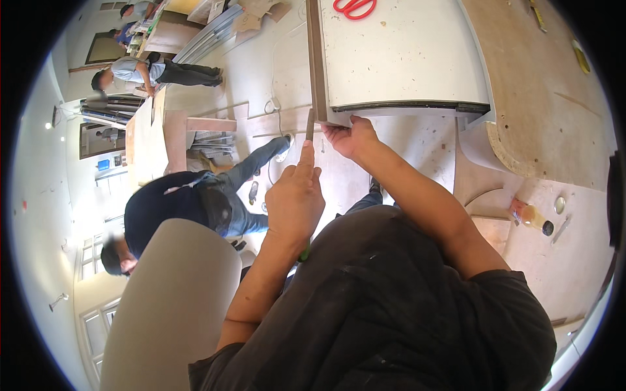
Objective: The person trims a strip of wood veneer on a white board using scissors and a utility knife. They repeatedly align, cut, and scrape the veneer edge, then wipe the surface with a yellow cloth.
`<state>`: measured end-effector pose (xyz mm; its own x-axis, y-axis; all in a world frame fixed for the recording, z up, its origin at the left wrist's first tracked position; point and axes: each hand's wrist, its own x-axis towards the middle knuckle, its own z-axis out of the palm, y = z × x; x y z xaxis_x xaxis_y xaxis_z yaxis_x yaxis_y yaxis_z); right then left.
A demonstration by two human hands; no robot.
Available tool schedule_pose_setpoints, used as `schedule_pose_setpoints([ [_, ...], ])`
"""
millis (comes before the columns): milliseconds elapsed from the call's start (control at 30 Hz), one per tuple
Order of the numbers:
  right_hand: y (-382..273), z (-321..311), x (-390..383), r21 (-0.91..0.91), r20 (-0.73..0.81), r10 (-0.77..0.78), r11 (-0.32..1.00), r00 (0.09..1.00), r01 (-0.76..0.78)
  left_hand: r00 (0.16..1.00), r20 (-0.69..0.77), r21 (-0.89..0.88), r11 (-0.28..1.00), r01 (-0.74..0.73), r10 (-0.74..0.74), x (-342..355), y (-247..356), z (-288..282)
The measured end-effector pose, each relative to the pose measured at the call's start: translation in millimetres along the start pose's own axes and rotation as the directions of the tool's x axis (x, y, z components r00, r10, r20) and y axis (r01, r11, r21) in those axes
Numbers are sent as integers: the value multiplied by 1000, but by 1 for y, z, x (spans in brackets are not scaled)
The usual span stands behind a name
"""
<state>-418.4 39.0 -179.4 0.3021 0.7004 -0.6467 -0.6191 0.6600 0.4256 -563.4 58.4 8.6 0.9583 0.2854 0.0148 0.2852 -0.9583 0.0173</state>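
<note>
My left hand (297, 202) is closed round a file with a green handle (304, 253). Its index finger stretches along the narrow grey blade (310, 124), whose far end lies by the corner of a brown edge strip (317, 72). That strip runs along the left side of a white-topped piece of furniture (404, 58). Close by on the right, my right hand (352, 138) pinches the near edge of the furniture by the same corner, thumb on top. Its other fingers are partly hidden.
Red-handled scissors (354, 6) lie on the white top. A curved wooden panel (548, 98) stands at right, above a bottle (531, 216). A large pale roll (173, 306) is at lower left. One person (176, 205) bends close on the left; others work farther off.
</note>
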Motion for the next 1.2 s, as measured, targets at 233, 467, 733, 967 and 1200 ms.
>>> schedule_pose_setpoints([
  [233, -5, 1, 6, 16, -24, 36, 999, 999, -36, 991, 113, -68, 995, 78, -70, 4, 7, 3],
  [467, -7, 2, 7, -22, -32, 44, 999, 999, -45, 978, 195, -6, 997, 81, -78, 12, 3, 23],
  [733, -8, 6, 11, 48, -9, 78, 996, 997, -77, 981, 173, -38, 995, 96, -88, 37, 6, 46],
  [967, -5, 3, 7, -104, -18, 21, 994, 1000, -23, 996, 61, -25, 998, 59, -57, 22, -6, 48],
  [1200, -12, -2, 20, 20, 6, 96, 995, 995, -96, 998, 52, 74, 996, 43, -47, 33, -9, 50],
])
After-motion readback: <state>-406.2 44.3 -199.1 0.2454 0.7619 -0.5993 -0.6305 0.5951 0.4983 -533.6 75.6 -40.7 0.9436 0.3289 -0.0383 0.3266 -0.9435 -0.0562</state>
